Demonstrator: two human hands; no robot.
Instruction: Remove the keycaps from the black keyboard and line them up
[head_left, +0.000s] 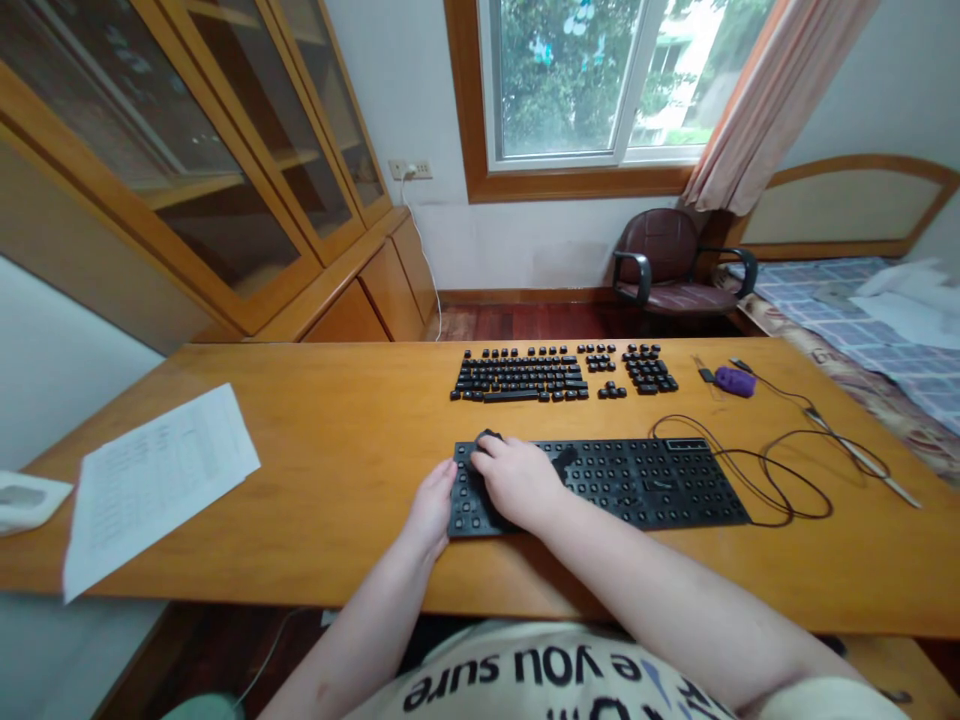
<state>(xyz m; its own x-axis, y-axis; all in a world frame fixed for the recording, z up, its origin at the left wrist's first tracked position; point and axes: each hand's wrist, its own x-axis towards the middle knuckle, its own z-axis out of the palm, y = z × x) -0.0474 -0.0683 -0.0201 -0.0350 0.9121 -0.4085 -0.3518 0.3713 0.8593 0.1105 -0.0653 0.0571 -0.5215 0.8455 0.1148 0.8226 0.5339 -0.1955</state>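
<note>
A black keyboard base (622, 490) with its keycaps off lies in front of me on the wooden desk. My left hand (433, 505) grips its left end, thumb along the edge and the other fingers mostly hidden. Over the left part of the base, my right hand (521, 480) is closed and pressed down on a black cloth-like piece (566, 460). Dark bits of it stick out past the fingertips and beside the wrist; the rest is under the palm. Beyond the base, the loose black keycaps (517, 378) are laid out in keyboard order.
The keyboard's cable (787, 515) loops at the right, near a thin metal tool (862, 455). A purple object (735, 381) lies at the far right. Printed sheets (161, 480) and a white device (30, 502) are at the left. A chair (667, 265) stands behind the desk.
</note>
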